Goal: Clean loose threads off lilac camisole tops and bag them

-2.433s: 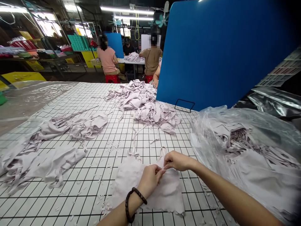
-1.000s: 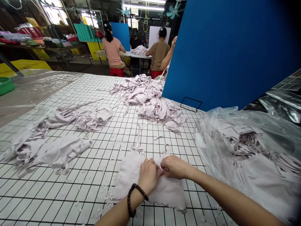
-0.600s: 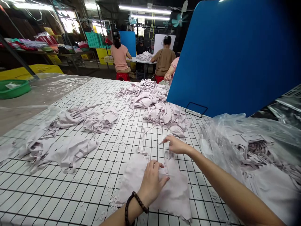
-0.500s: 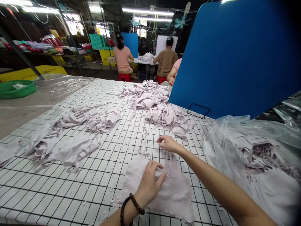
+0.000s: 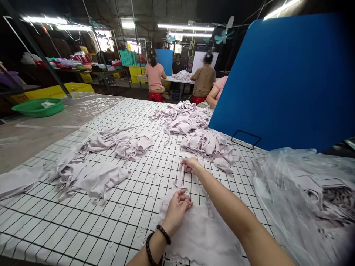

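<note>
A pale pinkish-grey garment piece (image 5: 205, 225) lies flat on the gridded table in front of me, with a thin fabric strap (image 5: 181, 178) running up from its top left. My right hand (image 5: 192, 165) pinches the strap near its far end, and the strap is drawn fairly straight. Over the garment's upper left edge, my left hand (image 5: 177, 207), with a dark beaded bracelet (image 5: 163, 233) at its wrist, has its fingers curled in by the strap's lower end. What lies between those fingertips is hidden.
Heaps of similar garments (image 5: 206, 142) lie beyond my hands, with another pile (image 5: 94, 177) at left. Small scraps (image 5: 156, 171) dot the table (image 5: 133, 225). A clear plastic bag (image 5: 273, 184) of garments and a large blue board (image 5: 283, 81) stand at right. Several people sit further back.
My right hand has moved onto the strap and now pinches it, lifting it straighter. The left hand has shifted up to the garment's top edge, its fingers more curled. The view has shifted slightly.
</note>
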`<state>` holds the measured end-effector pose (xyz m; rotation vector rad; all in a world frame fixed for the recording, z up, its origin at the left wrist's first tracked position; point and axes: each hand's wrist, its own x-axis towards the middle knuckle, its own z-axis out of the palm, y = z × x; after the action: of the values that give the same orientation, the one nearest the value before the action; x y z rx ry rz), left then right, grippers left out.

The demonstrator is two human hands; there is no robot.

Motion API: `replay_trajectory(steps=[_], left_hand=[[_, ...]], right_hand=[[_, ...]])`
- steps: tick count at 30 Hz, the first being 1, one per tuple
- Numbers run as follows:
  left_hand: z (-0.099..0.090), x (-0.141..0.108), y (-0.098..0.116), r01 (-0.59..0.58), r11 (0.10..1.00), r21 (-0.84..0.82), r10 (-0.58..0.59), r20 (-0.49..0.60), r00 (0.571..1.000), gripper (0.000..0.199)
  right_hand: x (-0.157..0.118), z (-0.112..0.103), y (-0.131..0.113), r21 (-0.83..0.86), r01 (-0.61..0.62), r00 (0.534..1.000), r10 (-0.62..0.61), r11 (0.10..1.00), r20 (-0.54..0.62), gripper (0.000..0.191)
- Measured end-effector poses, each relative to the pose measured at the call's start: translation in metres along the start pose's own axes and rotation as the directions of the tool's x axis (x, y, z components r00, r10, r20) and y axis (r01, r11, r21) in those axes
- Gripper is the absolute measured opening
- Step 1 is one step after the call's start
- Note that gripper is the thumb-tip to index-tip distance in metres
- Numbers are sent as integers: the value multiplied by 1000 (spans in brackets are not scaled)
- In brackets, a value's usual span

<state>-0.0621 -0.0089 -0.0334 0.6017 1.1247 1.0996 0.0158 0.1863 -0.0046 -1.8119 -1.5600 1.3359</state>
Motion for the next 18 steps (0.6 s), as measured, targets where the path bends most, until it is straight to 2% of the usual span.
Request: replay_trajectory(steps=[4, 7, 8, 9, 10, 11, 13, 15, 18], left_hand=[[-2, 1, -3, -9, 1000, -3, 9, 15, 1000, 58], [-6, -1, 3, 39, 995, -93, -35, 44, 998, 57], [-7, -2, 7, 63, 986, -153, -55, 55, 997, 58], [-9, -3, 12, 85, 971, -222, -71, 68, 995, 60], [-10, -4, 17, 98, 951, -293, -77, 81, 994, 61], [-10, -5, 21, 101, 927, -361, -72, 92, 993, 63], [-11, -7, 29, 95, 884, -458, -43, 122, 992, 64], [-11, -8, 34, 94, 875, -475, -23, 153, 988, 59], [-10, -10, 33, 94, 922, -375, -34, 163, 986, 44]], right_hand=[[-5, -9, -9, 104, 117, 993, -119, 988, 8, 12], [-28, -11, -11, 123, 234, 972, -235, 965, -6, 19], [-38, -12, -9, 89, 308, 951, -309, 947, -5, 21], [-50, -12, -5, 25, 403, 915, -404, 915, 15, 22], [-62, -13, 0, -71, 522, 853, -519, 850, 59, 23], [-74, -13, 7, -177, 633, 774, -618, 754, 136, 24], [-93, -16, 21, -336, 769, 636, -704, 544, 316, 28], [-105, -19, 34, -414, 803, 585, -695, 428, 417, 30], [-113, -25, 41, -480, 793, 582, -700, 375, 414, 32]])
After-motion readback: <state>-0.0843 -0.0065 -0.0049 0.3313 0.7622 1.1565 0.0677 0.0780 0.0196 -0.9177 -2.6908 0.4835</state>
